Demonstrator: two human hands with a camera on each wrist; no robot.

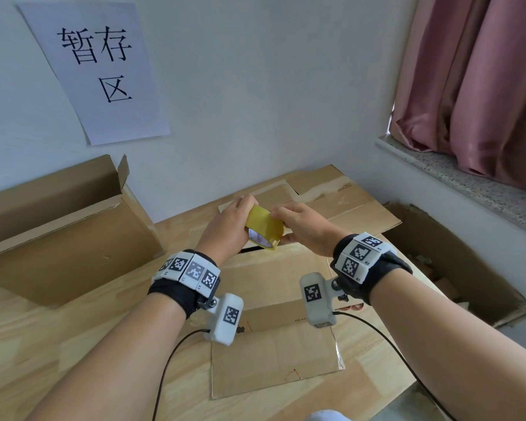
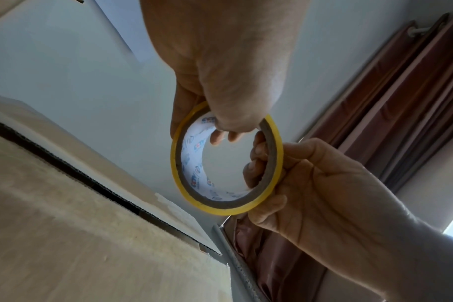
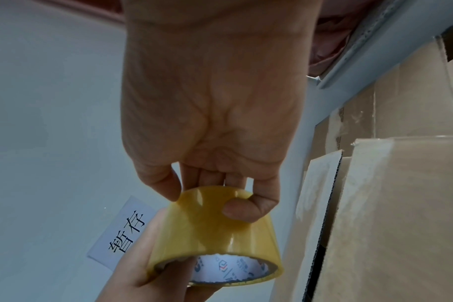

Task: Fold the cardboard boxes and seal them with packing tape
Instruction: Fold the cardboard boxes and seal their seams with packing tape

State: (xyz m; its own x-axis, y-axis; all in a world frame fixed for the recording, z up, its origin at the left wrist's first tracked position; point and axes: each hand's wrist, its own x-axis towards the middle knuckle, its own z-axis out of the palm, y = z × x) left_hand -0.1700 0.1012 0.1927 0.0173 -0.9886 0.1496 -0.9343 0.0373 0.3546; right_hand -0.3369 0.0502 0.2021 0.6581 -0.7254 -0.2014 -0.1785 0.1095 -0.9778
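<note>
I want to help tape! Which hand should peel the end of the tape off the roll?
The right hand, probably: its fingertips rest on the tape roll's outer surface, while the left hand grips the roll through its hole.

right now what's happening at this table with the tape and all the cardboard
A person holds a roll of yellow packing tape in both hands above a cardboard box on the wooden table. The left hand grips the roll through its core, while the right hand pinches its outer surface, perhaps hunting for the tape's end. An open cardboard box lies to the left.
</note>
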